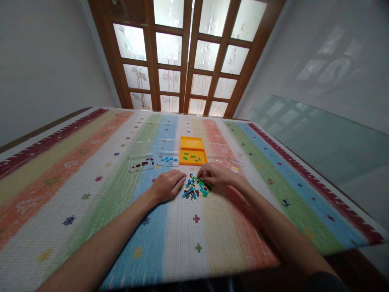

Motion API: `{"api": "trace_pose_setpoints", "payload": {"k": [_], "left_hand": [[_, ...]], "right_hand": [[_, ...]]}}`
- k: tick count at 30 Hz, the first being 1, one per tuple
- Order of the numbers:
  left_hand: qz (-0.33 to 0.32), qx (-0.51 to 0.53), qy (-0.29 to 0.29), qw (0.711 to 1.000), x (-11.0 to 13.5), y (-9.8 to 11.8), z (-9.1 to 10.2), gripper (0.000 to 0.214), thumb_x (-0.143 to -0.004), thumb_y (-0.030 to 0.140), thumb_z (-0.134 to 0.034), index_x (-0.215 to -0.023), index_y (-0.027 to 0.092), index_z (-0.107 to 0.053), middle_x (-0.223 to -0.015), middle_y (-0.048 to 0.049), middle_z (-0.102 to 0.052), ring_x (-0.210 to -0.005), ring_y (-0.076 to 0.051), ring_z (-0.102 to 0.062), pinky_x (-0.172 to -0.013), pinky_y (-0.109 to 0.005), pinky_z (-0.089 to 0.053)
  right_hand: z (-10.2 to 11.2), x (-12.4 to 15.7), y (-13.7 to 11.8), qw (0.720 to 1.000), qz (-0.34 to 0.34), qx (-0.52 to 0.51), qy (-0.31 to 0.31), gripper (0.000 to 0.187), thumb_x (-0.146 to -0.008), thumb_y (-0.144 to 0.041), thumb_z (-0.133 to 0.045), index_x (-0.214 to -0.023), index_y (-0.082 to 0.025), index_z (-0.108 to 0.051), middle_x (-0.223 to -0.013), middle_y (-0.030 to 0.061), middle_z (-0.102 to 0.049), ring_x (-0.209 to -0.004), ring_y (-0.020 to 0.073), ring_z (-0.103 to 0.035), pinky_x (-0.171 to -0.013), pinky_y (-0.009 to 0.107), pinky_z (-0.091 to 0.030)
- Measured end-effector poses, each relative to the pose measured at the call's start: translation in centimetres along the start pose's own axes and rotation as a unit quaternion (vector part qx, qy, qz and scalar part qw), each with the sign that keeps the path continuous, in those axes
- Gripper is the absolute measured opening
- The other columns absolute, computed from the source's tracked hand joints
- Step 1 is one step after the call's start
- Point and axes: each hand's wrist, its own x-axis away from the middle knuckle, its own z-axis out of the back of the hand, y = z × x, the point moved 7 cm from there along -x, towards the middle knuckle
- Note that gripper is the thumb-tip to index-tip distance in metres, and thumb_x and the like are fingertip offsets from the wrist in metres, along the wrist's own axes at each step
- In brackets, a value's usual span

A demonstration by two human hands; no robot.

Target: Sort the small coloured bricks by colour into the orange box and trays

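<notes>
A small heap of mixed coloured bricks (194, 189) lies on the striped tablecloth (91, 182) between my hands. My left hand (168, 184) rests on the cloth just left of the heap, fingers curled loosely under, with nothing visible in it. My right hand (216, 174) sits at the heap's upper right edge, fingertips pinched together down among the pieces; whatever they pinch is too small to name. Behind the heap stands an orange tray (192, 143) with a few green bricks in it.
Left of the orange tray stand a clear tray with blue bricks (168, 159) and a clear tray with dark bricks (141, 163). Another clear tray (235, 165) with yellow pieces sits right of it. Wooden glazed doors (185, 56) rise behind the table; a wall is close on the right.
</notes>
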Motion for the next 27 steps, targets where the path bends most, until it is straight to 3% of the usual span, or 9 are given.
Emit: {"api": "trace_pose_setpoints", "payload": {"k": [7, 12, 16, 22, 27], "left_hand": [[0.001, 0.005, 0.0, 1.0, 0.1, -0.1, 0.0, 0.031, -0.104, 0.028, -0.037, -0.105, 0.016, -0.066, -0.094, -0.0105, -0.072, -0.087, -0.021, -0.068, -0.081, -0.035, -0.056], [0.002, 0.003, 0.001, 1.0, 0.1, 0.0, 0.0, 0.031, -0.104, 0.027, -0.037, -0.106, 0.016, -0.065, -0.094, -0.0104, -0.072, -0.087, -0.021, -0.068, -0.081, -0.034, -0.056], [0.006, 0.007, -0.002, 1.0, 0.0, 0.0, 0.0, 0.031, -0.104, 0.028, -0.037, -0.105, 0.016, -0.065, -0.096, -0.0105, -0.072, -0.089, -0.021, -0.068, -0.082, -0.035, -0.056], [0.008, 0.007, -0.005, 1.0, 0.0, -0.1, -0.2, 0.029, -0.103, 0.027, -0.038, -0.105, 0.017, -0.065, -0.095, -0.0098, -0.072, -0.089, -0.02, -0.068, -0.082, -0.035, -0.056], [0.008, 0.004, -0.002, 1.0, 0.1, -0.1, -0.2, 0.029, -0.104, 0.027, -0.037, -0.106, 0.017, -0.065, -0.094, -0.0089, -0.071, -0.087, -0.019, -0.067, -0.081, -0.034, -0.055]], "right_hand": [[0.3, 0.4, 1.8, 0.996, -0.065, -0.037, 0.038, 0.018, -0.088, -0.018, -0.062, -0.1, -0.017, -0.076, -0.081, 0.0038, -0.074, -0.067, 0.0134, -0.063, -0.065, 0.024, -0.047], [1.0, 0.4, 1.7, 0.995, -0.058, -0.056, 0.068, 0.019, -0.091, -0.027, -0.062, -0.099, -0.018, -0.077, -0.084, 0.0042, -0.075, -0.069, 0.014, -0.064, -0.066, 0.025, -0.047], [1.7, 0.0, 1.5, 0.994, -0.055, -0.044, 0.087, 0.017, -0.093, -0.022, -0.059, -0.098, -0.019, -0.076, -0.093, 0.0058, -0.076, -0.08, 0.0164, -0.066, -0.072, 0.027, -0.049], [3.1, -1.8, 2.1, 0.991, -0.049, -0.04, 0.118, 0.018, -0.097, -0.024, -0.055, -0.095, -0.016, -0.071, -0.09, 0.0062, -0.073, -0.078, 0.0157, -0.063, -0.07, 0.027, -0.047], [4.3, -4.4, 2.8, 0.986, -0.065, -0.044, 0.144, 0.014, -0.091, -0.021, -0.059, -0.09, -0.014, -0.072, -0.085, 0.0051, -0.073, -0.07, 0.0135, -0.061, -0.066, 0.025, -0.045]]}}
